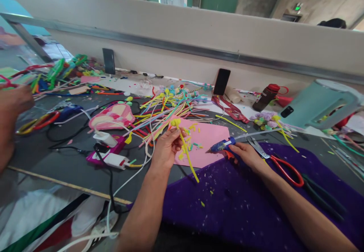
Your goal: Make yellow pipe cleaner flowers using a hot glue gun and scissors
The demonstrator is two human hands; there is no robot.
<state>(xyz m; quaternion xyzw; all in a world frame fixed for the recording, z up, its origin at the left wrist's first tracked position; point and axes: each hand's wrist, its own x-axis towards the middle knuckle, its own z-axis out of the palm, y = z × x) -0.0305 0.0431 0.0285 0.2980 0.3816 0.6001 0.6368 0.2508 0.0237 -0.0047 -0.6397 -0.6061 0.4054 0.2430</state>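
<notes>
My left hand (168,145) pinches a yellow pipe cleaner flower (186,151), whose bunched head sticks up above my fingers while its stem slants down to the right. Wrapped round a blue hot glue gun (220,145) is my right hand (246,154), with the nozzle pointing left towards the flower stem but apart from it. A clear glue stick (257,132) runs out of the gun's back end. Beneath both hands lies a pink sheet (214,130) scattered with short yellow and green snippets.
Pliers with red handles (287,170) rest on a purple cloth (204,199) to the right. A power strip (106,155) with chargers and cables sits left. Loose pipe cleaners (170,109) pile up behind. A bottle (265,96) and kettle (318,102) stand back right. Another person's hand (15,100) is far left.
</notes>
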